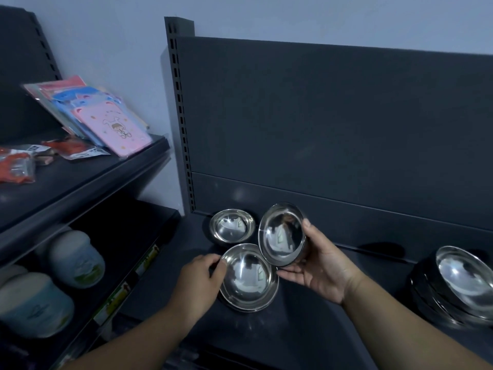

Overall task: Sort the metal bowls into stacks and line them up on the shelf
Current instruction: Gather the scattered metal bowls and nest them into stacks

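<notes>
Left hand (200,280) palm down, fingertips pinching bowl rim. Right hand (318,264) palm up, thumb and fingers clamped round tilted bowl.

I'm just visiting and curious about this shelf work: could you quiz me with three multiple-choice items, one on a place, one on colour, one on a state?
1. Where is the big stack of bowls?
A. far right
B. upper left shelf
C. floor

2. What colour is the front card packet?
A. green
B. pink
C. black

3. How is the bowl in the right hand held?
A. flat
B. upside down
C. tilted on edge

Answers: 1 A, it sits at the shelf's right edge. 2 B, its face is pink. 3 C, the tilted bowl faces the camera.
</notes>
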